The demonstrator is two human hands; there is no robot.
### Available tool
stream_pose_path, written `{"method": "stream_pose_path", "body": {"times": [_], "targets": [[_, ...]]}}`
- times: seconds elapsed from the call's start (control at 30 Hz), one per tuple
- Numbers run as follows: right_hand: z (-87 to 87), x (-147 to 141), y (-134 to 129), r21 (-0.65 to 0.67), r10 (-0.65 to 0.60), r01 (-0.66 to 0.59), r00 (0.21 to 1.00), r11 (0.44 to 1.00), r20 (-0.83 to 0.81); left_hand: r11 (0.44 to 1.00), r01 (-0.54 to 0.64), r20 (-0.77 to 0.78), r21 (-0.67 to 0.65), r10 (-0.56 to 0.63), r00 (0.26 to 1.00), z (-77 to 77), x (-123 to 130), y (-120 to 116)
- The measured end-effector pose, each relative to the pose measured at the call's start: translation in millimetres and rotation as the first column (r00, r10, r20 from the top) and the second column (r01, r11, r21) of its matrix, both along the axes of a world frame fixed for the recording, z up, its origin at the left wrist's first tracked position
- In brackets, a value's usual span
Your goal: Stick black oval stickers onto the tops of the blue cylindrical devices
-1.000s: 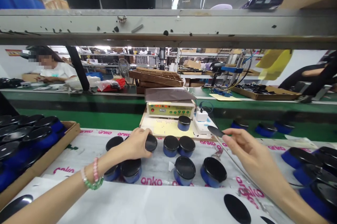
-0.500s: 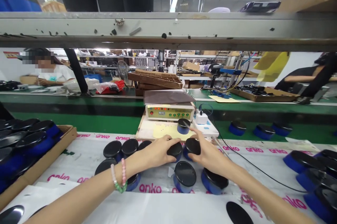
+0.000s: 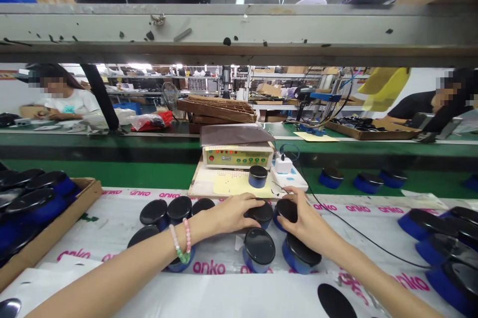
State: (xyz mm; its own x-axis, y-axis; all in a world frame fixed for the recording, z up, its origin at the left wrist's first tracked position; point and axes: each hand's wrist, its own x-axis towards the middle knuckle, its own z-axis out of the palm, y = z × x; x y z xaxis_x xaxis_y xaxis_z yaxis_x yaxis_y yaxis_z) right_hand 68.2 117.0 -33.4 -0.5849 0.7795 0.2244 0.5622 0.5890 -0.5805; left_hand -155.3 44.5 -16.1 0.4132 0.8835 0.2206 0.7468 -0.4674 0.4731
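Note:
My left hand [image 3: 237, 213], with beads at the wrist, has its fingers and thumb around a round blue container with a black top [image 3: 260, 213]. Just to its right, my right hand [image 3: 304, 216] grips another such container [image 3: 287, 211] between thumb and fingers. Two more containers stand in front of them, one in the middle [image 3: 259, 250] and one under my right wrist [image 3: 301, 254]. Several others [image 3: 179, 210] stand left, partly behind my left forearm. A single container [image 3: 257, 177] sits on the yellow sheet before the control box.
A control box [image 3: 237, 156] and a white plug block [image 3: 289, 178] stand at the back, with a black cable [image 3: 358, 232] running right. A cardboard box of containers [image 3: 87, 198] is at left. More containers [image 3: 427, 226] stand right. A shelf [image 3: 276, 34] spans above; two people sit beyond.
Both hands have shifted slightly right, with the container at my left hand now farther right beside the other. The view has moved a little.

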Motion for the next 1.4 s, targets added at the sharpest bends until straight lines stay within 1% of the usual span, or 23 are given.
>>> {"method": "stream_pose_path", "body": {"times": [0.1, 0.2, 0.27, 0.33, 0.4, 0.47, 0.53, 0.63, 0.7, 0.77, 0.87, 0.97, 1.03, 1.13, 1.2, 1.27, 1.4], "targets": [[-2.6, 0, -1, 0.010, -0.009, 0.010, 0.999, 1.000, -0.039, 1.000, 0.008, -0.001, -0.001, -0.008, 1.000, 0.6, -1, -1], [0.2, 0, -6, 0.048, -0.029, 0.033, 0.996, 0.998, -0.088, 1.000, 0.031, 0.006, 0.000, -0.031, 0.999, 2.5, -2, 0], [4.3, 0, -14, 0.082, -0.028, 0.037, 0.993, 0.996, -0.111, 0.999, 0.038, 0.012, 0.005, -0.038, 0.999, 5.1, -1, -1], [7.1, 4, -26, 0.109, -0.011, 0.024, 0.994, 0.994, -0.112, 1.000, 0.009, 0.020, 0.018, -0.009, 1.000, 9.0, 2, -5], [5.0, 11, -39, 0.165, -0.005, 0.019, 0.997, 0.986, -0.081, 0.998, -0.054, 0.038, 0.040, 0.053, 0.998, 13.3, 9, -15], [-2.8, 22, -51, 0.236, -0.026, 0.033, 0.999, 0.971, -0.033, 0.992, -0.113, 0.062, 0.054, 0.109, 0.992, 15.7, 17, -32], [-13.8, 33, -58, 0.269, -0.056, 0.053, 0.998, 0.962, 0.002, 0.993, -0.117, 0.063, 0.019, 0.116, 0.991, 14.0, 25, -51], [-26.0, 41, -63, 0.193, -0.077, 0.075, 0.997, 0.978, 0.004, 0.990, -0.086, 0.037, -0.115, 0.091, 0.995, 4.6, 32, -72], [-26.8, 41, -64, 0.115, -0.084, 0.087, 0.996, 0.990, -0.034, 0.978, -0.107, 0.054, -0.182, 0.118, 0.991, -2.0, 32, -76], [-21.9, 38, -67, 0.041, -0.096, 0.101, 0.988, 0.994, -0.120, 0.972, -0.140, 0.098, -0.191, 0.161, 0.982, -5.7, 30, -76], [-9.3, 31, -76, -0.053, -0.121, 0.110, 0.950, 0.993, -0.288, 0.968, -0.148, 0.118, -0.201, 0.174, 0.978, -5.0, 28, -76], [3.8, 23, -91, -0.176, -0.161, 0.093, 0.890, 0.980, -0.427, 0.971, -0.163, 0.136, -0.177, 0.188, 0.973, 1.8, 34, -79], [11.8, 16, -102, -0.235, -0.173, 0.056, 0.841, 0.970, -0.512, 0.979, -0.160, 0.199, -0.129, 0.184, 0.963, 8.4, 42, -81], [23.3, 4, -116, -0.263, -0.182, 0.013, 0.757, 0.965, -0.627, 0.994, -0.091, 0.306, -0.056, 0.104, 0.946, 18.1, 56, -84], [31.0, -2, -121, -0.289, -0.211, 0.011, 0.710, 0.957, -0.672, 0.996, -0.088, 0.355, -0.011, 0.086, 0.931, 22.5, 64, -86], [38.5, -7, -124, -0.307, -0.236, 0.020, 0.686, 0.951, -0.688, 0.991, -0.136, 0.385, -0.009, 0.129, 0.914, 25.3, 69, -88], [48.4, -16, -125, -0.297, -0.236, 0.031, 0.688, 0.954, -0.686, 0.965, -0.236, 0.394, -0.117, 0.263, 0.880, 28.3, 72, -92]]}}
